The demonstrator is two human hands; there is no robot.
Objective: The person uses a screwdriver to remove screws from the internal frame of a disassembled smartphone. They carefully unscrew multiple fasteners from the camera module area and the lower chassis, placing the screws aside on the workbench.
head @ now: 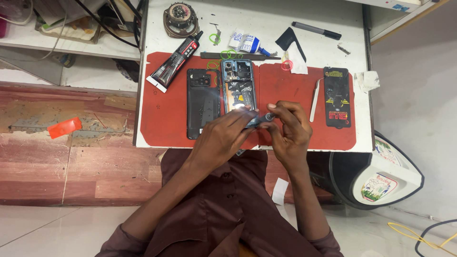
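Both hands are together over the near end of the opened phone [238, 85], which lies face down on the red mat [166, 109] with its insides showing. The left hand [221, 138] is pressed on the phone's lower edge, fingers curled over it, pinning it to the mat. The right hand [288, 131] is pinched around a slim screwdriver [264, 117], tip aimed at the phone's bottom section, right where a bright glare sits on the board.

How far along? The back cover [202, 102] is already off and lies just beside the phone on its left, inner side up. The upper boards and camera block look still in place, so I'd judge this as early to middle in the teardown: shell open, inner parts not yet lifted. I can't make out any loose screws on the mat; too small to tell.

Plenty sits ready around it. Tweezers [315, 99] lie to the right of the hands, and past them a black packet [337, 96] lies flat. A black glue tube [175, 62] lies angled at the mat's top left corner, a small white bottle [250, 44] and a black marker [316, 30] rest on the white table [266, 14] beyond, and a round speaker [181, 19] sits at the far edge. Green and pink rubber bands [228, 54] are scattered by the phone's top.
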